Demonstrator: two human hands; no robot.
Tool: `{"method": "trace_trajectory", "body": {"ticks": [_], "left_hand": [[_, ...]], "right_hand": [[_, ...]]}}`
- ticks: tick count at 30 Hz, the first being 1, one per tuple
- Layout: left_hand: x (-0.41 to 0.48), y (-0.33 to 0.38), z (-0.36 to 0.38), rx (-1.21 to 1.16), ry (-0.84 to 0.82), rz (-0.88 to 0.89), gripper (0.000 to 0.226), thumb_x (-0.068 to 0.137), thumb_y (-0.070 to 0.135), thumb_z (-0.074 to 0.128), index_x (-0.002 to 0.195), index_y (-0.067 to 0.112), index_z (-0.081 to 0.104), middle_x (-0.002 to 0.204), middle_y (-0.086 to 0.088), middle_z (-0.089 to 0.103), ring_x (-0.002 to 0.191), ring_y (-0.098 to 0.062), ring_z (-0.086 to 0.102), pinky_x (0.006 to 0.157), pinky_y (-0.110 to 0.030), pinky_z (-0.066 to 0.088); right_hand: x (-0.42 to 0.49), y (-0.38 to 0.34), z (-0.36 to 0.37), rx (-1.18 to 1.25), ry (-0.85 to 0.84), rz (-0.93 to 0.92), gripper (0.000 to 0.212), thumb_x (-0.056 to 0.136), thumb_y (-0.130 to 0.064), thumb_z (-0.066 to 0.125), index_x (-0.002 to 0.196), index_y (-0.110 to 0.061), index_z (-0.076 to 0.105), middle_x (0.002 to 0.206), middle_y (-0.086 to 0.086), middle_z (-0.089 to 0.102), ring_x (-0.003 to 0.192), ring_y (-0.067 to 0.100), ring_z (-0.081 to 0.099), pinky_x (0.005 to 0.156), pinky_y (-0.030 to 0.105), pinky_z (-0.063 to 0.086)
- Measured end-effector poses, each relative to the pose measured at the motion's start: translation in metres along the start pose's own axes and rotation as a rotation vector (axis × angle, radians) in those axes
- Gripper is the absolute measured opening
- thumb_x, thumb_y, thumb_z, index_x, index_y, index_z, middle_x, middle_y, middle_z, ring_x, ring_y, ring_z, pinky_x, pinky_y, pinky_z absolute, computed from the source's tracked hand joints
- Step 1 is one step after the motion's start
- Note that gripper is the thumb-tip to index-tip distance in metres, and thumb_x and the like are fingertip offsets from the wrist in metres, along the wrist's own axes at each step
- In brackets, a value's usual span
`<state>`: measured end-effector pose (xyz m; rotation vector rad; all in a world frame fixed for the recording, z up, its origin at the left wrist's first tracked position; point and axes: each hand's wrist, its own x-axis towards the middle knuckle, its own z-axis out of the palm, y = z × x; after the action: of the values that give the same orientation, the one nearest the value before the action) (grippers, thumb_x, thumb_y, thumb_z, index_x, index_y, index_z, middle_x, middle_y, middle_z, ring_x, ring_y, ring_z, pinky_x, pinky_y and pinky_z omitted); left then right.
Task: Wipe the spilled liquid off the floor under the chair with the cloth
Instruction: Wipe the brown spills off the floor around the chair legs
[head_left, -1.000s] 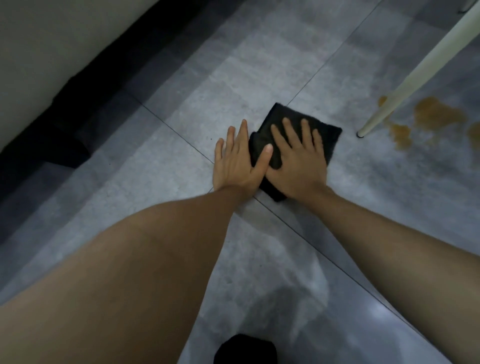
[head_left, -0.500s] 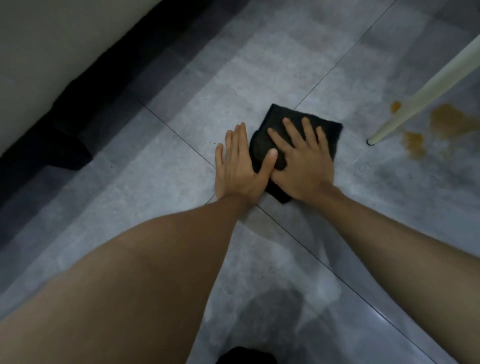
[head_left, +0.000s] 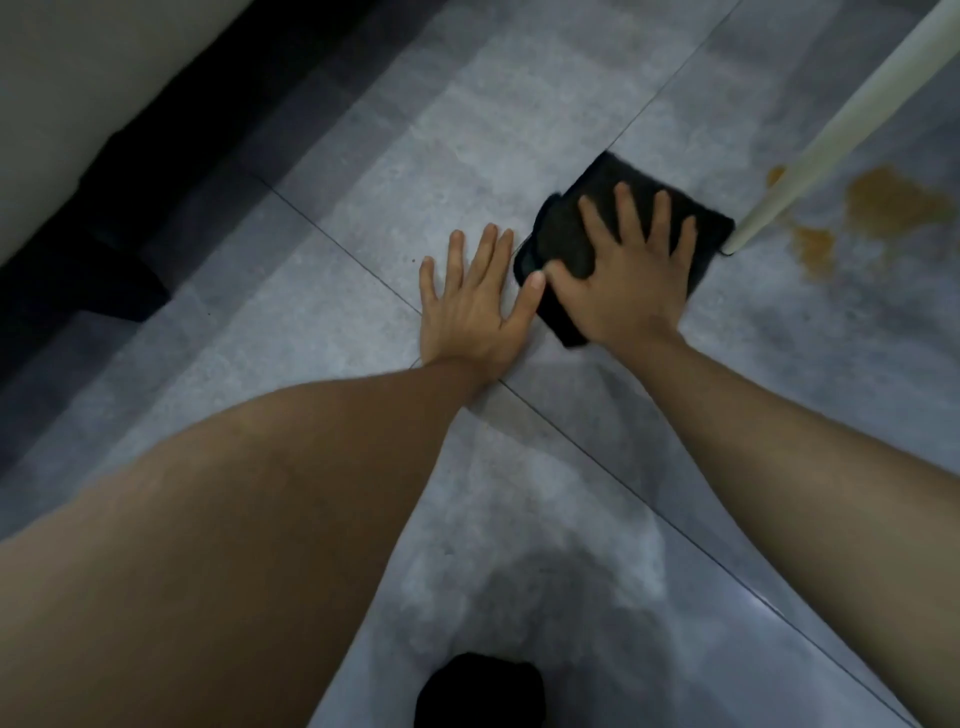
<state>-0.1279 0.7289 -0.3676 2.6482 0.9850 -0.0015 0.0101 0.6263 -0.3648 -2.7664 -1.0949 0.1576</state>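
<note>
A folded black cloth (head_left: 569, 239) lies flat on the grey tiled floor, its far right corner touching the foot of a cream chair leg (head_left: 810, 145). My right hand (head_left: 631, 275) presses down on the cloth with fingers spread. My left hand (head_left: 475, 306) rests flat on the bare floor just left of the cloth, only its thumb tip at the cloth's edge. Brown spilled liquid (head_left: 888, 202) sits in patches on the floor right of the chair leg, with a smaller patch (head_left: 815, 252) nearer me.
A pale wall with a dark skirting strip (head_left: 104, 218) runs along the left. Dark grout lines cross the grey tiles (head_left: 363, 171). A black rounded object (head_left: 478, 691) shows at the bottom edge between my arms.
My right hand has slid the cloth to the right, up to the chair leg. My left hand has come off the cloth and now lies on the bare floor.
</note>
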Motion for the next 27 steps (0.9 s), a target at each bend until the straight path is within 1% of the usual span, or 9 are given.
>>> {"method": "trace_trajectory", "body": {"ticks": [2,8,11,14,16,18,22,25,27], "left_hand": [[0.000,0.001,-0.002,-0.019,0.006,0.009,0.075,0.097,0.068,0.007,0.161,0.031,0.017,0.169,0.010,0.011,0.156,-0.018,-0.004,0.123,-0.052,-0.007],[-0.001,0.001,-0.001,0.028,0.005,0.002,0.067,0.102,0.059,0.007,0.161,0.030,0.017,0.170,0.009,0.008,0.156,-0.018,-0.003,0.124,-0.050,-0.007],[-0.002,0.005,0.001,0.061,0.000,0.158,0.062,0.106,0.051,0.012,0.162,0.025,0.015,0.170,0.003,0.008,0.157,-0.019,-0.001,0.125,-0.046,-0.003],[0.002,0.005,0.000,0.174,0.002,0.379,0.059,0.107,0.046,0.021,0.160,0.020,0.025,0.167,-0.005,0.023,0.154,-0.025,0.017,0.123,-0.048,0.013],[0.008,0.013,0.000,0.231,0.033,0.411,0.059,0.104,0.045,0.029,0.156,0.018,0.036,0.155,-0.014,0.042,0.141,-0.033,0.036,0.113,-0.048,0.028],[0.016,0.041,0.006,0.226,0.049,0.383,0.060,0.101,0.047,0.034,0.152,0.017,0.041,0.139,-0.018,0.049,0.125,-0.036,0.041,0.104,-0.048,0.031],[0.034,0.109,0.027,0.129,0.032,0.253,0.056,0.101,0.047,0.033,0.151,0.023,0.039,0.141,-0.014,0.043,0.130,-0.035,0.035,0.114,-0.054,0.023],[0.056,0.146,0.033,0.080,-0.026,0.188,0.053,0.104,0.046,0.025,0.154,0.030,0.028,0.158,-0.006,0.028,0.147,-0.033,0.017,0.120,-0.061,0.006],[0.067,0.155,0.038,0.120,-0.056,0.149,0.055,0.105,0.046,0.017,0.158,0.035,0.015,0.165,-0.001,0.015,0.153,-0.034,0.002,0.120,-0.062,0.000]], "right_hand": [[-0.002,-0.015,0.002,0.023,-0.008,0.052,0.083,0.088,-0.074,0.027,0.161,-0.033,0.028,0.172,0.007,0.020,0.157,0.043,0.011,0.124,0.065,0.004],[-0.109,0.042,0.002,0.018,0.051,-0.223,0.076,0.088,-0.070,0.045,0.153,-0.032,0.048,0.165,0.007,0.038,0.152,0.041,0.029,0.123,0.062,0.017],[-0.102,0.077,-0.007,-0.003,0.045,-0.062,0.078,0.086,-0.073,0.041,0.155,-0.036,0.043,0.167,0.005,0.034,0.155,0.039,0.024,0.125,0.061,0.014],[-0.090,0.068,-0.009,0.007,0.001,0.081,0.080,0.086,-0.075,0.033,0.157,-0.038,0.036,0.169,0.004,0.028,0.157,0.038,0.015,0.126,0.060,0.007],[-0.111,0.067,-0.011,0.008,0.009,0.029,0.079,0.086,-0.074,0.037,0.156,-0.037,0.040,0.168,0.004,0.032,0.156,0.039,0.020,0.125,0.061,0.010],[-0.144,0.089,-0.009,0.008,0.083,-0.020,0.075,0.088,-0.071,0.045,0.153,-0.034,0.048,0.164,0.005,0.039,0.153,0.039,0.030,0.124,0.061,0.017],[-0.159,0.143,-0.020,-0.017,0.085,0.127,0.076,0.089,-0.074,0.039,0.154,-0.035,0.044,0.167,0.003,0.034,0.156,0.036,0.024,0.125,0.060,0.014],[-0.116,0.175,-0.031,-0.003,0.000,0.344,0.081,0.088,-0.078,0.027,0.160,-0.042,0.027,0.173,-0.001,0.016,0.159,0.032,0.004,0.127,0.057,0.001],[-0.079,0.186,-0.037,0.049,0.025,0.463,0.081,0.091,-0.077,0.030,0.162,-0.040,0.022,0.174,0.001,0.011,0.159,0.035,0.000,0.126,0.060,-0.001]]}}
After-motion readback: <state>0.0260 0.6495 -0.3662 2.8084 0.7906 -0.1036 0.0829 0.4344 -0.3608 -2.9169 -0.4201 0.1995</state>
